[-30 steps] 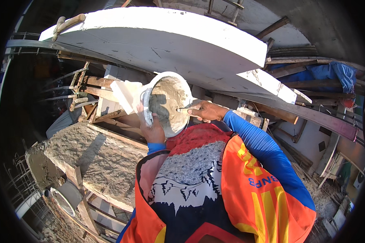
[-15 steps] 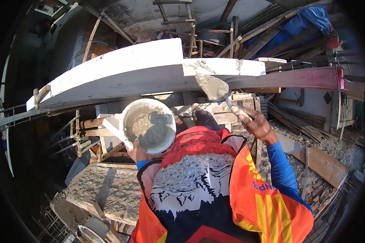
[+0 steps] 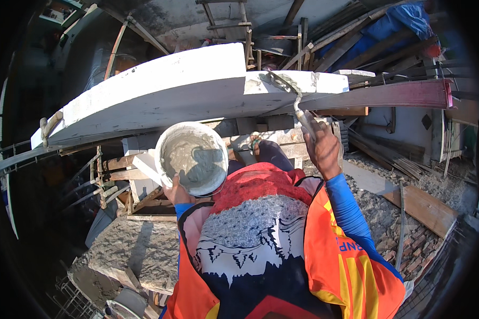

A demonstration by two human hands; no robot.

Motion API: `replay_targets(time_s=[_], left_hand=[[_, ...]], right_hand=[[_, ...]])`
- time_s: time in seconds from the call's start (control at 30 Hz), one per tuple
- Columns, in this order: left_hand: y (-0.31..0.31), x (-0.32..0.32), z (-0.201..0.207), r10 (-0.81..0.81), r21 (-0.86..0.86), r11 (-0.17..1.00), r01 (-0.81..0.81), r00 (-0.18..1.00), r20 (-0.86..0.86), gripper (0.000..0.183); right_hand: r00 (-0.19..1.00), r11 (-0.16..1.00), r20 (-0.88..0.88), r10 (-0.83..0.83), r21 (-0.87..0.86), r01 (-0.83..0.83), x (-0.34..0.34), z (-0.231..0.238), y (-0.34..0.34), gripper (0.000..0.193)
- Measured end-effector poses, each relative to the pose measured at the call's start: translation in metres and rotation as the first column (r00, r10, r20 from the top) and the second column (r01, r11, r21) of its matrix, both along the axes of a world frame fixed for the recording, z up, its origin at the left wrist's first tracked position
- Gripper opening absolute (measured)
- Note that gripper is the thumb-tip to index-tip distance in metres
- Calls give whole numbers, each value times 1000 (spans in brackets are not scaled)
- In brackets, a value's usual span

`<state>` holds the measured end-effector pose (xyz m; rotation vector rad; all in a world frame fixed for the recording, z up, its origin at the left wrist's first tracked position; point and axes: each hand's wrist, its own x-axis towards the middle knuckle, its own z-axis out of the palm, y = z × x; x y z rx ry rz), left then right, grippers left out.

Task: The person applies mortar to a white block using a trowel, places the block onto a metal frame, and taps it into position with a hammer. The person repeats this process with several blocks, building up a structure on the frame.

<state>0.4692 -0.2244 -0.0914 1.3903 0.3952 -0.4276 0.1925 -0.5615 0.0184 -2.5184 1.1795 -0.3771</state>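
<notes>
My left hand [image 3: 176, 192] grips a white bucket [image 3: 159, 151] at its lower left rim. Grey wet mortar [image 3: 183, 154] fills much of it. In my right hand [image 3: 322, 146] is a trowel [image 3: 300, 106], held by its handle. Its mortar-smeared blade is tipped on edge against the top of the lower white block [image 3: 332, 81]. Some grey mortar sits on that block by the blade. To the left, a taller white block row [image 3: 159, 74] rises a step above it. Whether mortar still clings to the blade's far side is hidden.
A reddish beam [image 3: 399, 97] runs along the right behind the blocks. Timber and a blue tarp [image 3: 410, 21] are stacked at the far right. Rough concrete [image 3: 135, 250] lies below left, a brown board [image 3: 428, 210] below right. A deep dark drop shows at left.
My right hand has brought the trowel up and forward, turning its blade from flat to on edge at the lower block's top. The bucket has barely shifted.
</notes>
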Motion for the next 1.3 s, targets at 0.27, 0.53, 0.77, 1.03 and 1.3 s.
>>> replay_targets(time_s=[0.27, 0.53, 0.77, 1.03, 1.3], left_hand=[[-5, -1, -13, -160, 282, 952, 122, 981, 113, 54], [-27, -16, -30, -214, 169, 966, 195, 972, 99, 51], [-52, -26, -8, -548, 356, 796, 489, 832, 83, 45], [-59, -36, 8, -610, 363, 763, 535, 782, 130, 44], [-66, -19, 13, -242, 77, 964, 253, 961, -131, 64]], right_hand=[[946, 874, 187, -263, 461, 152, -2, -31, 30, 46], [837, 471, 27, -547, 837, 280, -45, -32, 87, 41], [952, 582, -206, 227, 812, 37, 20, -36, 84, 43], [959, 323, 245, 141, 904, -278, 14, -125, 91, 47], [980, 277, 122, -160, 958, -74, -56, -51, 76, 44]])
